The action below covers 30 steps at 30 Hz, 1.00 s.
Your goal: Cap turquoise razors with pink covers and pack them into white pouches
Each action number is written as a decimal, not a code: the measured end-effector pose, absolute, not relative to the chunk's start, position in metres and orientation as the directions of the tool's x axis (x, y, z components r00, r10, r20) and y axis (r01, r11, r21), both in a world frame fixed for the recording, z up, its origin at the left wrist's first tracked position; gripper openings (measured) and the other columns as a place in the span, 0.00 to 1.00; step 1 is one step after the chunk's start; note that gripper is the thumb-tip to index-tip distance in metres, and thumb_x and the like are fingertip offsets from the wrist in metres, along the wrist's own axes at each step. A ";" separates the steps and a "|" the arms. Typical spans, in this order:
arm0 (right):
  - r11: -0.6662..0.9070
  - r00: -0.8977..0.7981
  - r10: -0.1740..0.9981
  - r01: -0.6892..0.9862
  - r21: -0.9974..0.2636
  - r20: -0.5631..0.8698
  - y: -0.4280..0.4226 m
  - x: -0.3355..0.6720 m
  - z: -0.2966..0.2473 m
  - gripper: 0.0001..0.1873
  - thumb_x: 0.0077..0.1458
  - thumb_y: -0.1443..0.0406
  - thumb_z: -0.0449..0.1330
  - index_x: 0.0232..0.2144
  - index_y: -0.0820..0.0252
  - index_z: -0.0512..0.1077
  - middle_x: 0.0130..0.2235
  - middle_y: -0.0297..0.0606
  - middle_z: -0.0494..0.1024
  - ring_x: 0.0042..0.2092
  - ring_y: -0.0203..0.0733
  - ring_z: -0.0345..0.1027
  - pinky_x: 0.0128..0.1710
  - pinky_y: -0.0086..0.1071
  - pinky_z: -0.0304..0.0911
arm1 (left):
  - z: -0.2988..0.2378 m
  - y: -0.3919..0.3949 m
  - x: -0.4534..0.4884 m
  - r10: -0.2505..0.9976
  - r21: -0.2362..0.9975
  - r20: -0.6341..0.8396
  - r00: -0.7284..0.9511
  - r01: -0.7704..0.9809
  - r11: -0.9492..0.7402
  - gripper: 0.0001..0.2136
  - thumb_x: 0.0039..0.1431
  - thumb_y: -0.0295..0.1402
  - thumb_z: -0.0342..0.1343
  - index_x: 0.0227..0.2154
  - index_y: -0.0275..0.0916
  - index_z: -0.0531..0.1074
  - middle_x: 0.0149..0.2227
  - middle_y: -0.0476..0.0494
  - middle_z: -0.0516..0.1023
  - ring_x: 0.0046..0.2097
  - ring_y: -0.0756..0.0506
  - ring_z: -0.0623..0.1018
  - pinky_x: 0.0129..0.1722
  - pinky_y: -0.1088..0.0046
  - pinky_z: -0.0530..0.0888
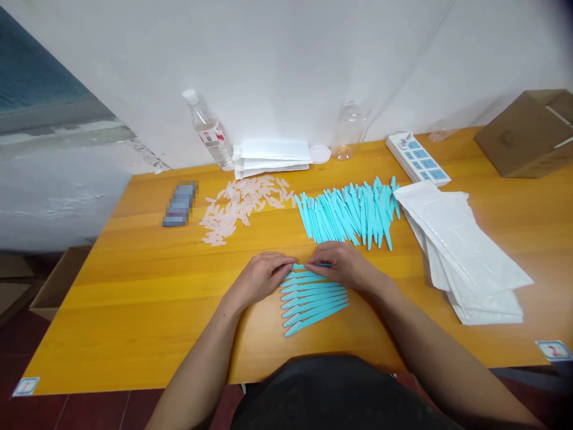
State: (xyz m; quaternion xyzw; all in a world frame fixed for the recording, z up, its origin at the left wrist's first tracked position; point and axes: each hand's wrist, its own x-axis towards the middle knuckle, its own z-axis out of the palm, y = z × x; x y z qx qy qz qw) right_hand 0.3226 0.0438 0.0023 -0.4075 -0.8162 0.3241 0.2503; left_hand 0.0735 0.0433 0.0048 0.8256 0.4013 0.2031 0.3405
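Observation:
Both hands are at the far end of a row of turquoise eyebrow razors (pixel 314 296) lying side by side on the table. My left hand (pixel 262 276) pinches the left end of one turquoise eyebrow razor (pixel 299 267), thumb and forefinger together. Around the same razor's handle, my right hand (pixel 344 264) has its fingers closed, hiding much of it. Just beyond the right hand is a heap of more turquoise razors (pixel 342 215). Small translucent pink caps (pixel 230 209) lie scattered beyond the left hand.
White plastic bags (pixel 465 245) lie at right, and folded white packets (pixel 273 156) lie by the wall. A water bottle (pixel 212 137), clear jar (pixel 350 132), power strip (pixel 418 158) and cardboard box (pixel 528 134) line the back. A blurred phone-like object (pixel 179 204) is at left.

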 end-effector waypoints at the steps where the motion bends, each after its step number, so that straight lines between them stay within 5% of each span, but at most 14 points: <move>1: 0.491 -0.550 0.820 0.530 -0.692 0.161 0.044 0.323 0.002 0.13 0.63 0.60 0.58 0.33 0.57 0.82 0.33 0.40 0.82 0.36 0.41 0.73 0.37 0.32 0.62 | 0.005 0.044 0.071 0.791 0.680 0.090 0.606 0.543 -0.493 0.13 0.69 0.35 0.51 0.48 0.43 0.79 0.42 0.41 0.84 0.43 0.44 0.81 0.46 0.66 0.73; 4: 0.526 -0.559 0.812 0.573 -0.629 0.169 0.044 0.325 0.002 0.13 0.63 0.63 0.58 0.32 0.57 0.82 0.32 0.41 0.81 0.36 0.41 0.72 0.36 0.32 0.61 | 0.007 0.044 0.065 0.772 0.609 0.118 0.625 0.568 -0.553 0.13 0.69 0.35 0.52 0.48 0.43 0.79 0.43 0.41 0.82 0.45 0.43 0.79 0.49 0.63 0.72; 11: 0.424 -0.442 0.886 0.643 -0.638 0.144 0.045 0.336 0.007 0.13 0.64 0.60 0.57 0.36 0.56 0.82 0.30 0.37 0.79 0.29 0.37 0.68 0.31 0.30 0.56 | 0.010 0.043 0.063 0.687 0.529 0.087 0.721 0.551 -0.646 0.21 0.61 0.43 0.63 0.57 0.56 0.73 0.62 0.43 0.71 0.61 0.37 0.69 0.59 0.53 0.64; 19: 0.402 -0.403 0.903 0.671 -0.622 0.149 0.047 0.341 0.005 0.15 0.64 0.58 0.56 0.37 0.56 0.81 0.29 0.36 0.79 0.28 0.36 0.66 0.31 0.30 0.55 | 0.004 0.046 0.061 0.708 0.527 0.092 0.700 0.569 -0.631 0.15 0.64 0.42 0.59 0.53 0.54 0.77 0.62 0.44 0.72 0.61 0.38 0.69 0.59 0.55 0.63; 30: 0.389 -0.391 0.910 0.681 -0.621 0.140 0.047 0.341 0.007 0.15 0.64 0.58 0.56 0.39 0.57 0.81 0.29 0.36 0.79 0.27 0.36 0.67 0.31 0.31 0.56 | 0.010 0.042 0.061 0.690 0.523 0.013 0.724 0.583 -0.622 0.34 0.51 0.50 0.67 0.62 0.52 0.68 0.66 0.40 0.65 0.64 0.34 0.64 0.63 0.51 0.58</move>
